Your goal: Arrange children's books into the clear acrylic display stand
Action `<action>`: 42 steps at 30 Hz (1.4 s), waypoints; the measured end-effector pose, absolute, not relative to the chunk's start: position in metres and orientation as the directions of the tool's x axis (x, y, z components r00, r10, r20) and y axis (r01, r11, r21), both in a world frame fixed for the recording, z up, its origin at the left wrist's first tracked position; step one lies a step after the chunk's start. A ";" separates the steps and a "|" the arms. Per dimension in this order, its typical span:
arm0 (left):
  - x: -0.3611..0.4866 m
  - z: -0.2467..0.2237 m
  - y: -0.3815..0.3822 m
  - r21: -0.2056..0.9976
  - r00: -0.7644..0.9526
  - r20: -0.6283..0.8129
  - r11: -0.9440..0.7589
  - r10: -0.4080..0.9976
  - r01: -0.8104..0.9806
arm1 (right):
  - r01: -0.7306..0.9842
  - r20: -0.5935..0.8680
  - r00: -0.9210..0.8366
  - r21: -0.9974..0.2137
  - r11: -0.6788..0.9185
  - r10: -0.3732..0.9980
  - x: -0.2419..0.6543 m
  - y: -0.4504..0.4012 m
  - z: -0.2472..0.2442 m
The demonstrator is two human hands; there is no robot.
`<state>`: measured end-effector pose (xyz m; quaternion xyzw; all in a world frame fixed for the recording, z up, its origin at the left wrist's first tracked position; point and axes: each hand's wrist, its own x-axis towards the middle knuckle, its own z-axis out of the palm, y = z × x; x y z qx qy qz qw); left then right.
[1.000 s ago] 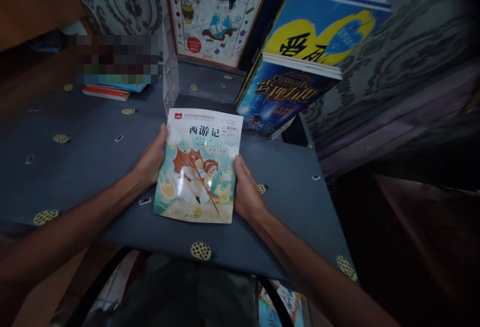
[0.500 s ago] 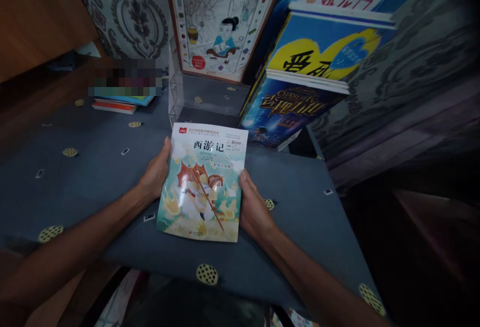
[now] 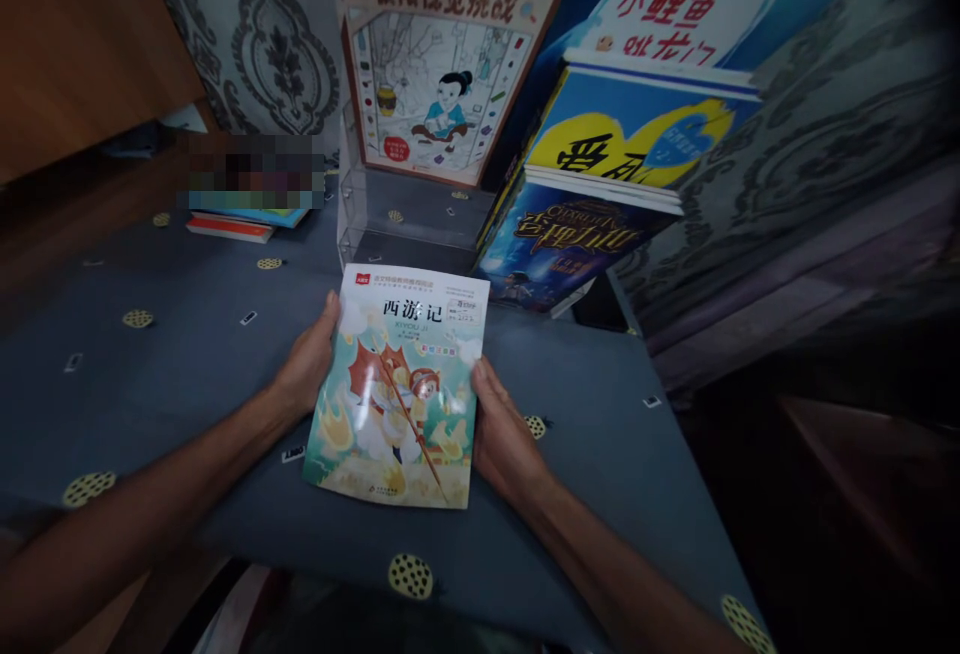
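A thin paperback book (image 3: 397, 394) with a white and green cover, black Chinese title and a cartoon figure holding a staff faces me, held between both hands above the table. My left hand (image 3: 309, 354) grips its left edge, thumb along the side. On the right edge my right hand (image 3: 506, 429) is closed, thumb near the cover's border. The fingers of both hands are partly hidden behind the book. Just beyond it stands a clear acrylic rack (image 3: 352, 184) holding books.
In the rack are a tall brown-bordered picture book (image 3: 442, 84), a yellow and blue book (image 3: 630, 124) and a dark blue book (image 3: 570, 234). A small book stack (image 3: 240, 219), partly pixelated, lies at the back left. The grey pineapple-print tablecloth (image 3: 187, 334) covers the table; its right edge drops off.
The view has tilted up slightly, so the scene sits lower and more of the tall books' covers shows. Both hands keep hold of the paperback book, little changed against the table.
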<state>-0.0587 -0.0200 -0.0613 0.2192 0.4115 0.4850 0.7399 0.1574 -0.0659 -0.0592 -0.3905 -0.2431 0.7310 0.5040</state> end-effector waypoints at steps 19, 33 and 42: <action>-0.058 -0.052 -0.010 0.906 -0.198 -0.325 0.244 0.925 -0.347 | -0.429 -0.261 -0.233 -0.837 -0.340 0.937 0.162 -0.063 -0.064; -0.063 -0.056 -0.007 0.974 -0.151 -0.172 0.145 0.973 -0.172 | 0.540 0.291 -0.594 -0.546 0.640 0.750 0.113 -0.032 -0.051; -0.063 -0.057 -0.006 0.970 -0.135 -0.198 0.174 0.971 -0.173 | 0.659 0.188 -0.548 -0.504 0.559 0.815 0.102 -0.006 -0.063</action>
